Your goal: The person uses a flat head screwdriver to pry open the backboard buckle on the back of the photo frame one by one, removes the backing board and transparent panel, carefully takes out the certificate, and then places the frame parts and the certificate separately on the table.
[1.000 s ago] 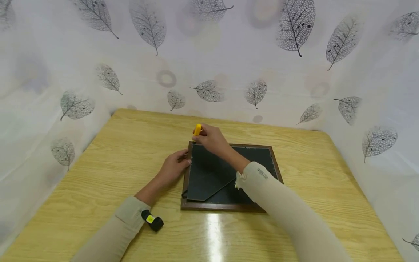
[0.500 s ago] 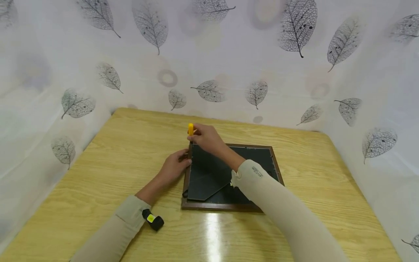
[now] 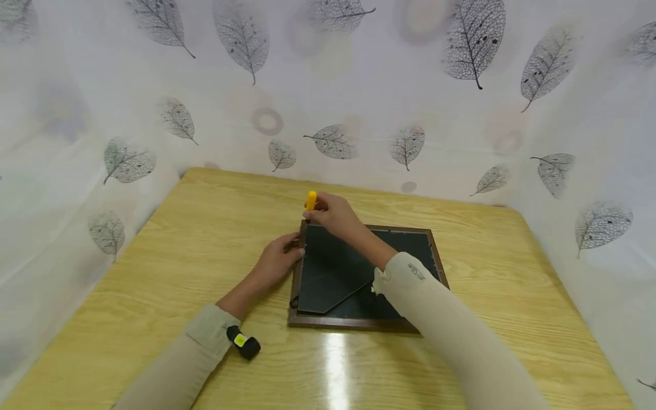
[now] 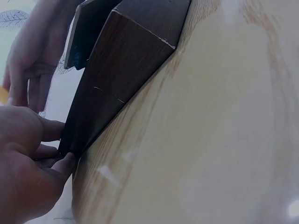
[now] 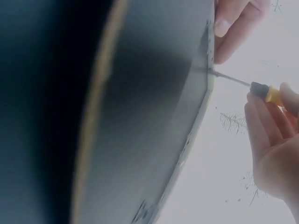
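Observation:
A brown picture frame lies face down, its black back upward with a slanted-edged stand flap. My left hand grips the frame's left side near the far corner; in the left wrist view its fingertips meet the dark side of the frame. A yellow-handled screwdriver is pinched in my right hand above the far left corner. The right wrist view shows its thin metal shaft reaching the frame's inner edge, close to the left fingers.
The frame rests on a light wood-grain table. A white leaf-printed curtain hangs behind it and along both sides. A black band with a yellow patch is worn on the left sleeve. Small metal tabs line the frame's inner edge.
The screwdriver's handle swung left to nearly upright, then came slightly back right, staying at the far left corner. The left hand and frame hold their places; the head view shifted a little.

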Tool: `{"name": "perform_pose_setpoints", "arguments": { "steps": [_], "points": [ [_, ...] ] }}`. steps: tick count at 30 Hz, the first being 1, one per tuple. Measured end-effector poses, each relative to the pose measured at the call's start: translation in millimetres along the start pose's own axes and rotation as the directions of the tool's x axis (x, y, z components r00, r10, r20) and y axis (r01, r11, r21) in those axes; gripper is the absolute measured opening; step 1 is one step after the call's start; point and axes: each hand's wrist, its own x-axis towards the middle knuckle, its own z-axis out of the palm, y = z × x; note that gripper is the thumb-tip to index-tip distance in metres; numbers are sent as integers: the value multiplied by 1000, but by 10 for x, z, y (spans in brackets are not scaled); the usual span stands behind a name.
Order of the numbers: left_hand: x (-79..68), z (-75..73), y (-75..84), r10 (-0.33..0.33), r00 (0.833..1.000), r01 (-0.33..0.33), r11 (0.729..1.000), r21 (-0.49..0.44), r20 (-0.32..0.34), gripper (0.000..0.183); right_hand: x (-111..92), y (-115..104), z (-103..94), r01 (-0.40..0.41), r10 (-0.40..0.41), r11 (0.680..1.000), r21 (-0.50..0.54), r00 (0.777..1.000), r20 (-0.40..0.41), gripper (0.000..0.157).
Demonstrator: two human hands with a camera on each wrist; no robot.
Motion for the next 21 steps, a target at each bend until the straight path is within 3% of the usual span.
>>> {"name": "perform_pose_setpoints", "arguments": {
  "steps": [7, 12, 21],
  "points": [
    [3, 14, 16, -10, 1000, 10, 1000, 18, -11, 52, -171, 230, -160, -79, 80, 992, 99, 997, -6, 35],
    [0, 11, 14, -2, 1000, 3, 1000, 15, -13, 52, -297, 365, -237, -191, 179, 935, 298, 982, 67, 41],
    [1, 15, 9, -19, 1000, 20, 1000, 19, -3, 52, -451, 489, -269, -197, 171, 896, 399, 980, 100, 42]
  ]
}}
